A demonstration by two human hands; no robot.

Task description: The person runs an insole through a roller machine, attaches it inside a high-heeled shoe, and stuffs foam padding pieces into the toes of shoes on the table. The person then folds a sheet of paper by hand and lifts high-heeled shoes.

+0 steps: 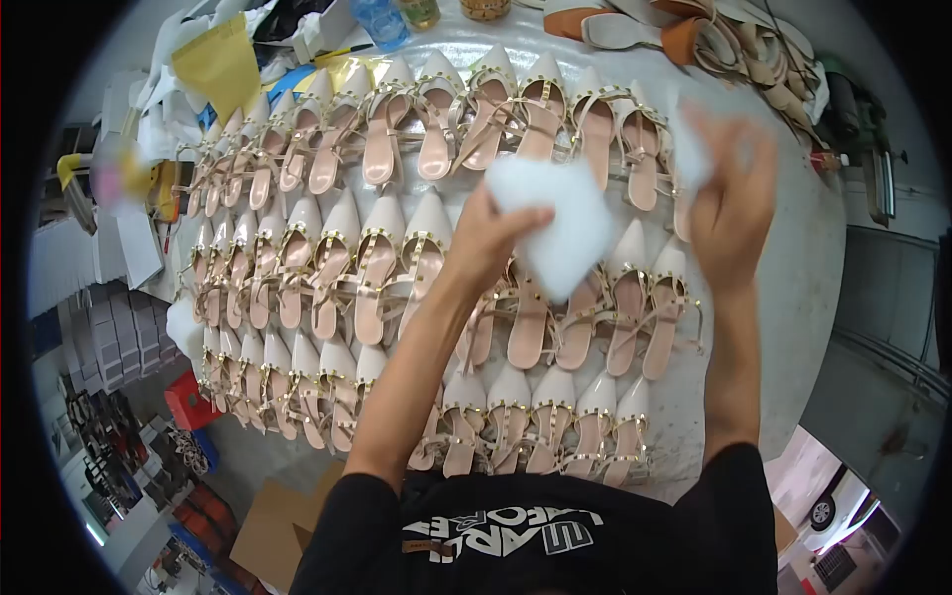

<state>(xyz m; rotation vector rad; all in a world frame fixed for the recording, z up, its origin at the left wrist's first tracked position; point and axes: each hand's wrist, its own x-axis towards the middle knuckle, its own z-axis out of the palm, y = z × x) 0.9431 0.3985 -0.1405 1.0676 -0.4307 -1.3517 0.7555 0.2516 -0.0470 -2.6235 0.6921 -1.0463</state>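
My left hand (488,236) is closed on a thick piece of white wadding (565,228), thumb lying across its face. It hovers over the middle of the shoe rows and hides some shoes. At the right end of the back row, my right hand (736,183) is raised and blurred by motion. A smaller tuft of white wadding (690,149) shows at its fingertips and seems pinched there. Below both hands, beige pointed slingback shoes (529,322) with gold studs and thin straps stand in three rows, toes pointing away from me.
The shoes stand on a silvery grey table (764,288). At its back are a blue plastic cup (382,22), a yellow sheet (216,67) and a pile of shoe parts (734,59). A white wad (184,327) lies at the left edge; a cardboard box (278,526) is below.
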